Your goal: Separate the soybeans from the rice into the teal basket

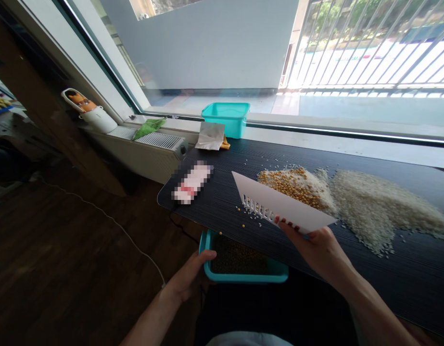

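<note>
My left hand (pixel 193 271) grips the left end of a turquoise plastic tub (pixel 247 278), thumb over the rim. The tub sits just below the table's near edge, with brownish grains in its bottom. In my right hand (pixel 321 242) is a white card (pixel 286 204) with a row of slots cut along one edge, held tilted over the table. Behind the card lies a heap of yellow soybean-like seeds (pixel 292 185) mixed with white grains. A larger pile of white rice (pixel 376 204) spreads to its right. A few loose seeds and grains lie near the card's slotted edge.
A second turquoise tub (pixel 227 117) stands at the back by the window, with a silvery packet (pixel 210 136) in front of it. A blurred-out pale object (pixel 193 182) rests on the dark table's left end. Left of the table is a radiator (pixel 149 158) with a green cloth (pixel 149 127).
</note>
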Demonstrator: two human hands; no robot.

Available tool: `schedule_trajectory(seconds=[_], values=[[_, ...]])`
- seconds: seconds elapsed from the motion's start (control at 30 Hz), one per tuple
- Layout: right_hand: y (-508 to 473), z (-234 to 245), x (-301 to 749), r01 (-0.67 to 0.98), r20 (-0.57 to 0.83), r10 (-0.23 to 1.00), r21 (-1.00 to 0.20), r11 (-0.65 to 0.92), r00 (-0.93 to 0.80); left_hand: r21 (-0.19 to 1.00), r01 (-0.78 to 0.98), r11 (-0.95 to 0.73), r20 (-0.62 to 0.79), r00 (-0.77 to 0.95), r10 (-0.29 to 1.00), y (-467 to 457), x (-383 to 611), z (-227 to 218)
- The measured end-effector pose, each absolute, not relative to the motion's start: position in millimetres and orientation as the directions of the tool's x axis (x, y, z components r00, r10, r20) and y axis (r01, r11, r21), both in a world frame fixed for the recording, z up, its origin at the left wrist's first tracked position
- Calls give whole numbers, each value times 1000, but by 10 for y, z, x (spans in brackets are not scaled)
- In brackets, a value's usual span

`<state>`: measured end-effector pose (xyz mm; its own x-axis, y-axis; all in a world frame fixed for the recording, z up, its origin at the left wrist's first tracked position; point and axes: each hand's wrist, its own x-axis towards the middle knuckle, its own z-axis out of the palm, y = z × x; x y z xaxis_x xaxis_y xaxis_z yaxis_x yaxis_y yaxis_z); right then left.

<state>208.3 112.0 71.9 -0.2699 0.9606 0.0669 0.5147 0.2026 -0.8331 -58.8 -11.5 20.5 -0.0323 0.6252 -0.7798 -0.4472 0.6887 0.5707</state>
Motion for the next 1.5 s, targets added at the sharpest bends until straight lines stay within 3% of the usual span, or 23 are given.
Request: schedule_trajectory(seconds=[0.7, 1.03, 1.5], values=[[1059, 661, 2002, 501, 83, 936, -827, 256, -341, 588, -435, 682, -772, -48, 634, -122, -649, 200], [1087, 763, 2302, 511, 81, 988, -848, 139, -135, 579, -418, 700, -780, -33, 625, -119, -580, 215], [1067, 683, 2365, 457, -40, 992, -889, 19, -119, 525, -469, 710, -807, -9, 591, -102, -531, 200]])
